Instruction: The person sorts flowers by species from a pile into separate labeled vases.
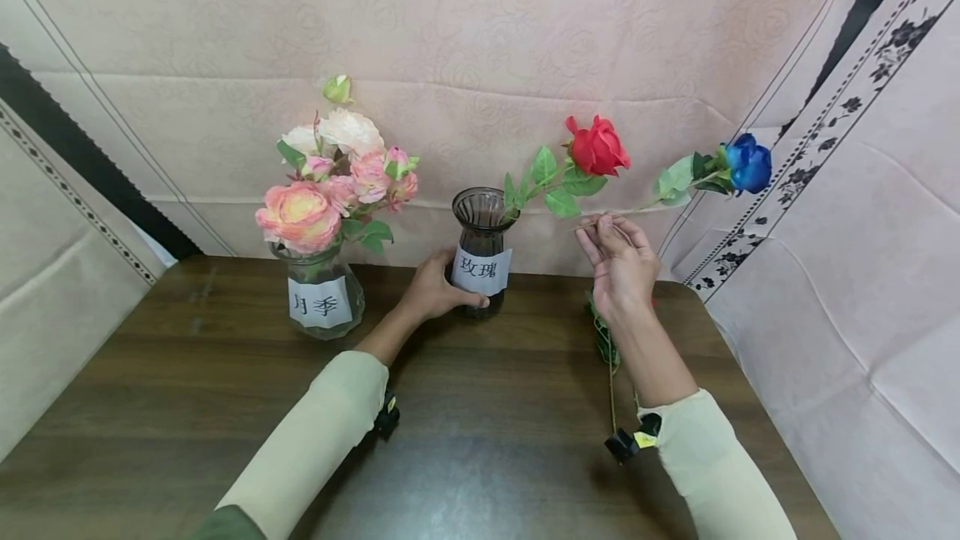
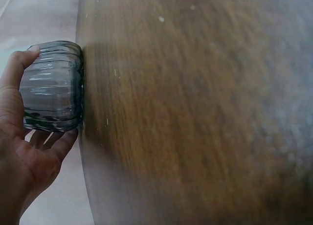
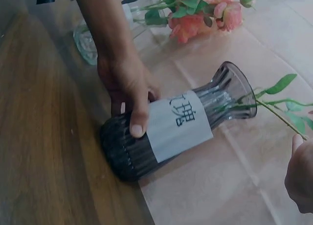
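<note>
My left hand grips the lower part of a dark ribbed glass vase, thumb in front. The vase stands on the table and bears a white paper label with Chinese writing. A red rose leans to the right out of its mouth; its stem shows inside the neck. To the right of the vase, my right hand pinches the thin stem of a blue rose, whose bloom points right. In the right wrist view, that hand's fingers are only partly seen at the right edge.
A clear glass vase with a labelled front stands to the left, holding pink and white flowers. Beneath my right forearm, a green-leafed stem lies on the brown table. Pale cloth hangs behind the table.
</note>
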A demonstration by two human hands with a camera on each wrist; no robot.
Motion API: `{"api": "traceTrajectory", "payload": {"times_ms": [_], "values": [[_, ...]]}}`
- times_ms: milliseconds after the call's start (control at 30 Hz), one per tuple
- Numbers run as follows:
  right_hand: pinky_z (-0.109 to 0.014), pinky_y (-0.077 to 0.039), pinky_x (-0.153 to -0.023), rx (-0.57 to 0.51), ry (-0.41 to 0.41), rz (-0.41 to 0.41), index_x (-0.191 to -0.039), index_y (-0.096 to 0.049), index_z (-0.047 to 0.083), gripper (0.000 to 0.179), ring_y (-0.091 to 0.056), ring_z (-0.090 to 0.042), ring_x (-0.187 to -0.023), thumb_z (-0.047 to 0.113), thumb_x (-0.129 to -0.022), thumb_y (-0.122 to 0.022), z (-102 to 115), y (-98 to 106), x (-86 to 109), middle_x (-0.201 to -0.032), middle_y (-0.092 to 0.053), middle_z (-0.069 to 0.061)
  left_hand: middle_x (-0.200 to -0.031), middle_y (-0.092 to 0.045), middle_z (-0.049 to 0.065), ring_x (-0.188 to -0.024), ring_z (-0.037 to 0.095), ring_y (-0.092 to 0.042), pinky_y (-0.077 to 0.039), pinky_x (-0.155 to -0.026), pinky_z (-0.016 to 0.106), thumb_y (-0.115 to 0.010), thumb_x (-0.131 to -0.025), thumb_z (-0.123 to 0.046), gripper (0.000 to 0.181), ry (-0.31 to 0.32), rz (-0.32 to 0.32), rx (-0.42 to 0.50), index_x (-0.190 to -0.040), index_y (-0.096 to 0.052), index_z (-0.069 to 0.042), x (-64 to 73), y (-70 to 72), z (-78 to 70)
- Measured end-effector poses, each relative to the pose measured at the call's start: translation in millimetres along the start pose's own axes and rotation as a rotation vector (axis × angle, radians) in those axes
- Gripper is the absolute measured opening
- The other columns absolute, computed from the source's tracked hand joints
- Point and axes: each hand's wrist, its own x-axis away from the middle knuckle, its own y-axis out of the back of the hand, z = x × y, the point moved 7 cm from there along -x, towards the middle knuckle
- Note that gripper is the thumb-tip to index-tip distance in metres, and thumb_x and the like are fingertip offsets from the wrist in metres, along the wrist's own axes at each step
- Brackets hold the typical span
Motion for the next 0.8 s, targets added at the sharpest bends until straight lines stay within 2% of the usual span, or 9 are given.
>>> {"api": "traceTrajectory", "payload": {"times_ms": [233, 400, 633, 800], "values": [[-0.036, -0.07, -0.088, -0.036, 0.037, -0.032, -0.098, -0.074, 0.005, 0.013, -0.081, -0.021, -0.083, -0.002, -0.108, -0.069, -5, -16, 2.7, -0.091, -0.081, -0.009, -0.142, -0.074, 0.014, -0.132, 0.035, -0.07, -0.054, -0.119, 0.055, -0.108, -0.074, -0.027, 0.086, 0.013, -0.005, -0.019, -0.147, -0.066, -0.01, -0.5, 0.3, 1.4], [-0.038, -0.071, -0.087, -0.062, 0.075, -0.026, -0.099, -0.075, 0.0, 0.01, -0.082, -0.022, -0.084, -0.004, -0.107, -0.07, -7, -27, 4.7, -0.092, -0.081, -0.011, -0.142, -0.074, 0.014, -0.133, 0.035, -0.069, -0.054, -0.12, 0.054, -0.108, -0.074, -0.029, 0.087, 0.02, -0.008, -0.03, -0.148, -0.066, -0.009, -0.6, 0.1, 2.9], [-0.039, -0.07, -0.092, 0.019, 0.102, 0.014, -0.1, -0.075, 0.004, 0.008, -0.083, -0.021, -0.085, -0.002, -0.106, -0.073, -16, -42, 8.5, -0.093, -0.081, -0.009, -0.139, -0.075, 0.013, -0.13, 0.034, -0.07, -0.055, -0.118, 0.054, -0.108, -0.074, -0.028, 0.084, 0.016, -0.006, -0.029, -0.145, -0.068, -0.01, -0.4, 0.6, 2.1], [-0.041, -0.069, -0.093, 0.118, 0.116, 0.036, -0.108, -0.075, 0.002, 0.003, -0.084, -0.02, -0.088, 0.001, -0.105, -0.076, -27, -49, 13.7, -0.095, -0.082, -0.007, -0.137, -0.076, 0.012, -0.127, 0.033, -0.072, -0.057, -0.115, 0.054, -0.108, -0.075, -0.028, 0.081, 0.012, 0.002, -0.019, -0.144, -0.068, -0.011, -0.8, 0.0, 0.9]]}}
